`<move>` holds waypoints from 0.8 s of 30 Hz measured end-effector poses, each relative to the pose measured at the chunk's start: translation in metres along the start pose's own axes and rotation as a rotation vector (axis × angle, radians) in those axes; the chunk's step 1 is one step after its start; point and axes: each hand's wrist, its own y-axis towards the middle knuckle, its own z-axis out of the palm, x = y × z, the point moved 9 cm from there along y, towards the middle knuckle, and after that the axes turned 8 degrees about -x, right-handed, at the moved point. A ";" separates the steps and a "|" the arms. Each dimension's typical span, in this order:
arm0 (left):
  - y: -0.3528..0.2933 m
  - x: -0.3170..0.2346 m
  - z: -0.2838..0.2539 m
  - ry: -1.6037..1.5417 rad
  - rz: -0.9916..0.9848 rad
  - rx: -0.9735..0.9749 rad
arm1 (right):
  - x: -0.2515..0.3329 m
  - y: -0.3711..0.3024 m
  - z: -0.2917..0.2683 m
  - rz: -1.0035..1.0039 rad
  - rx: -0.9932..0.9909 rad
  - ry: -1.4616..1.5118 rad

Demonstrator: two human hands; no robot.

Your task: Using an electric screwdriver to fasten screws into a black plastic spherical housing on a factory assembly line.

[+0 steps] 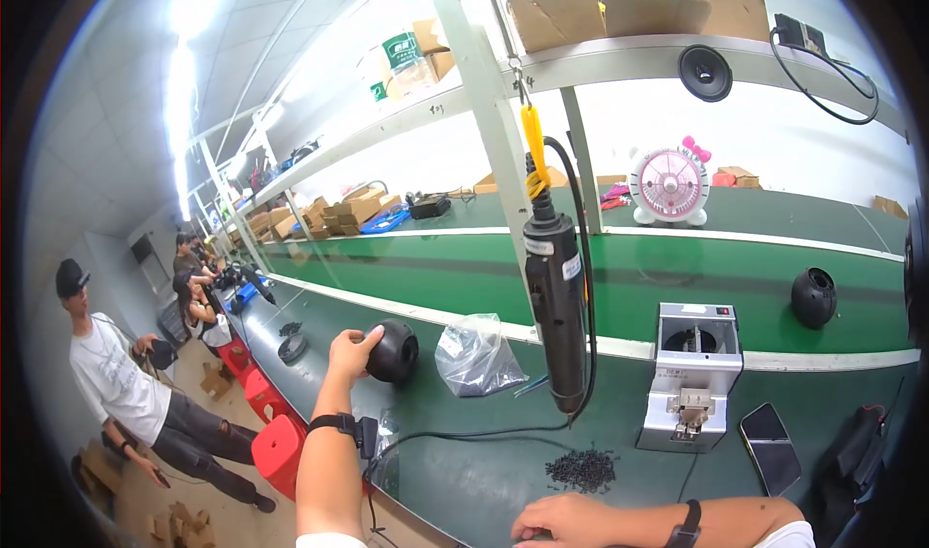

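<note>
My left hand (350,352) is closed on a round black plastic housing (392,351) with an opening in its side, at the left part of the green bench. A clear plastic bag (476,356) lies just right of the housing. Low in the view, my right hand (561,519) rests near the bench's front edge with its fingers curled; what is inside them, if anything, is hidden. Just beyond it is a pile of small black screws (581,471). A black electric screwdriver (555,306) hangs upright from a yellow strap, between the bag and the silver screw feeder (689,379).
A phone (771,448) lies right of the feeder, near a black bag (856,466). Another round black housing (814,297) sits on the green belt (426,267). A pink-and-white fan (671,185) stands behind. The screwdriver's cable crosses the bench. People and red stools (279,451) are at left.
</note>
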 end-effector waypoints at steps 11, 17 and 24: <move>0.039 -0.037 0.090 0.255 0.233 -0.214 | -0.010 0.006 0.000 0.015 -0.026 0.007; 0.009 -0.112 0.159 0.091 0.961 -0.300 | -0.014 -0.004 0.011 -0.060 0.012 0.076; 0.067 -0.092 0.233 -0.087 1.195 0.052 | -0.007 -0.003 0.020 -0.117 0.011 0.131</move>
